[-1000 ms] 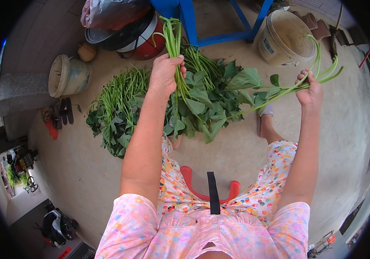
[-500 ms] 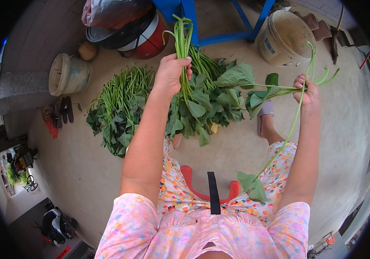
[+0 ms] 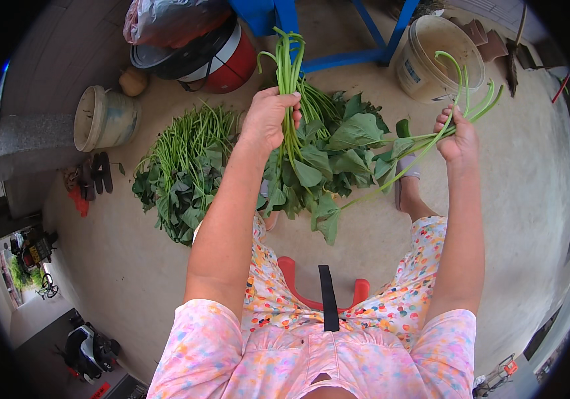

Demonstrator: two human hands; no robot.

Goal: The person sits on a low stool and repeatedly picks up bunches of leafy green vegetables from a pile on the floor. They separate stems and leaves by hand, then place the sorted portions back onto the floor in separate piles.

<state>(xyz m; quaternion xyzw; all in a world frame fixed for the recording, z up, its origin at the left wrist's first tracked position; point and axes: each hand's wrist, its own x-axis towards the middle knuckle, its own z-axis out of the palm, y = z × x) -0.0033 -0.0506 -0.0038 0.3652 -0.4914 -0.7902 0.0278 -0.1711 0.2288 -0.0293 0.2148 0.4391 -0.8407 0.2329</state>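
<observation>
- In the head view, the left hand (image 3: 273, 118) is closed around a bundle of green stems (image 3: 289, 70), cut ends pointing away from the person, leaves hanging toward the body.
- The right hand (image 3: 458, 135), well apart to the right, grips a few leafy stems (image 3: 484, 106); their leaves reach back toward the left hand.
- Just beyond the right hand stands a pale bucket (image 3: 410, 70), its stained inner wall showing.
- Beyond the left hand and to its left, a red, white and black bucket (image 3: 235, 63) carries a plastic bag (image 3: 172, 23); what either holds is hidden.
- Well left of the left hand, a whitish bucket (image 3: 120, 118) leans, its inside too dim to read.
- A heap of greens (image 3: 185, 143) lies left of the left hand on the concrete floor (image 3: 358, 243); more stems (image 3: 325, 110) lie just to that hand's right.
- Beyond both hands are blue metal legs (image 3: 338, 62); nearer the body than either, a red stool (image 3: 360, 292).
- Far to the left hand's lower left is a parked scooter (image 3: 85, 349).
</observation>
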